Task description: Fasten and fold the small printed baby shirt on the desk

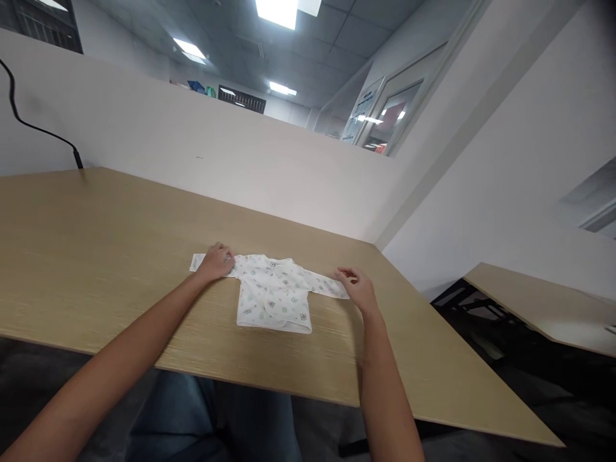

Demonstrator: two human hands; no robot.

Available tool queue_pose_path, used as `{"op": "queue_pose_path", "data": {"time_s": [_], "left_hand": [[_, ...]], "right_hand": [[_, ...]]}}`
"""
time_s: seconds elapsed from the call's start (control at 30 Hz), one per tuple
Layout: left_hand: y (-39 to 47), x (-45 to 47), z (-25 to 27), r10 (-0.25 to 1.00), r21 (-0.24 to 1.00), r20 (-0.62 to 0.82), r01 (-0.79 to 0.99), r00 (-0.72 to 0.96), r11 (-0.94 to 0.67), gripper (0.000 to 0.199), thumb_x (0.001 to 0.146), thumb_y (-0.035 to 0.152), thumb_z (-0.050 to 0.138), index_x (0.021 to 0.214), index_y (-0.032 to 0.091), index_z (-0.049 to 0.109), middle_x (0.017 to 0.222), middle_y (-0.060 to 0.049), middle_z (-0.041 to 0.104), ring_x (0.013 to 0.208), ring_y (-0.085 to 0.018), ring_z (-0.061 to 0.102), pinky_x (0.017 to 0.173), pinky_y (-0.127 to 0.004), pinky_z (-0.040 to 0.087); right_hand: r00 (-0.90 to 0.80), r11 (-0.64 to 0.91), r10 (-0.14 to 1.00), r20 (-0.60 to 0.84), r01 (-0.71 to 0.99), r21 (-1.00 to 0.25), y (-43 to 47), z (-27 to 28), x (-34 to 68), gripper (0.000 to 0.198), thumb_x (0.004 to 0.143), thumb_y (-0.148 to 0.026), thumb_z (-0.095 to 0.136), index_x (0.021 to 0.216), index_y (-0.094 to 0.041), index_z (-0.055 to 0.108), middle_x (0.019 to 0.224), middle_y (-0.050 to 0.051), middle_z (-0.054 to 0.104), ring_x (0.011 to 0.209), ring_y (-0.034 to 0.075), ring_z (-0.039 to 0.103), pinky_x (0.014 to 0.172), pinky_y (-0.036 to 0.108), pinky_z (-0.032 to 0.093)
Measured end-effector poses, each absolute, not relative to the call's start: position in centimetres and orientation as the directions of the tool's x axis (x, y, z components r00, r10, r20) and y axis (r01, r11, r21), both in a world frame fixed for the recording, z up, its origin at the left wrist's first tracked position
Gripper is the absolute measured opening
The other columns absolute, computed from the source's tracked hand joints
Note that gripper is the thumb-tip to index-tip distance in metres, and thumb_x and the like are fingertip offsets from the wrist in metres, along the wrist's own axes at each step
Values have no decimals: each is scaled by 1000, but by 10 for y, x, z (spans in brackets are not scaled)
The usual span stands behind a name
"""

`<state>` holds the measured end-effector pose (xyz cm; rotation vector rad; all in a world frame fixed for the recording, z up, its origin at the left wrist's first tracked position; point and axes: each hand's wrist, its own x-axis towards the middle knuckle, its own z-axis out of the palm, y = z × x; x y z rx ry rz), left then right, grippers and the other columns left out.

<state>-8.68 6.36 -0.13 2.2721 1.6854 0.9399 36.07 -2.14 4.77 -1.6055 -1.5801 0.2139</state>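
A small white baby shirt (274, 292) with a scattered animal print lies spread flat, its sleeves stretched out to both sides and its hem towards me. My left hand (219, 262) rests over the left sleeve, fingers curled and closed on the cloth; part of that sleeve is hidden beneath it. At the end of the other sleeve is my right hand (359, 289), with thumb and fingers bent together in a pinch at the cuff. The exact contact of its fingertips is too small to make out.
The shirt lies on a light wooden table (120, 256), whose front edge is close to my legs. A white partition (240, 167) rises behind it. A black cable (45, 131) hangs at the left. Another table (553, 308) stands to the right.
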Motion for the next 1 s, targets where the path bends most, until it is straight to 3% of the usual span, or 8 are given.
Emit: {"op": "queue_pose_path", "data": {"time_s": [0.13,0.2,0.3,0.43,0.57,0.73,0.9,1.0], "left_hand": [[52,-78,0,928,408,305,851,213,-330,41,87,41,51,113,15,71,119,-17,61,115,-35,55,105,-48,45],[49,-72,-1,941,353,262,887,212,-298,50,90,44,48,125,14,67,129,-20,58,123,-38,51,105,-50,44],[47,-67,-5,945,278,178,907,276,-317,58,95,45,38,136,10,59,140,-23,56,134,-38,47,112,-50,39],[51,-70,-9,953,274,62,913,295,-301,66,100,50,27,149,11,47,163,-21,37,154,-37,27,122,-58,23],[57,-80,-10,948,306,29,900,317,-311,76,100,62,22,159,17,35,170,-15,24,158,-35,16,125,-61,11],[59,-84,-9,956,298,68,909,285,-292,75,99,65,25,156,19,41,169,-14,26,158,-36,19,125,-61,11],[54,-81,-1,933,271,198,898,302,-348,61,98,51,36,141,13,56,159,-19,44,151,-34,33,124,-52,24],[52,-80,3,897,302,275,855,346,-423,49,97,46,38,121,13,66,143,-19,59,139,-32,48,117,-44,37]], "right_hand": [[105,120,950,294,746,-655,-8,22,344,70,87,-60,56,138,-13,59,138,19,62,122,29,60,102,43,49],[32,91,981,191,795,-600,-3,7,333,74,91,-59,52,149,-13,50,156,18,47,142,30,46,118,45,37],[7,10,999,32,866,-499,1,-10,323,75,97,-56,44,157,-10,40,167,17,28,157,29,22,128,44,16],[44,-47,999,-17,895,-444,8,-18,322,74,101,-59,33,159,-12,38,170,15,19,159,29,11,129,46,11],[100,-91,995,1,914,-395,11,-21,327,71,102,-57,32,158,-16,39,170,15,22,159,31,13,128,52,7],[152,-89,983,102,884,-460,11,-23,327,67,99,-54,40,152,-15,48,166,16,32,157,34,19,127,54,12],[69,153,948,311,758,-634,-3,-1,306,64,93,-55,51,146,-20,55,161,12,42,151,28,34,124,46,28],[-112,347,925,363,641,-685,-21,22,281,51,91,-55,58,131,-23,66,141,10,62,125,25,59,102,39,49]]}}
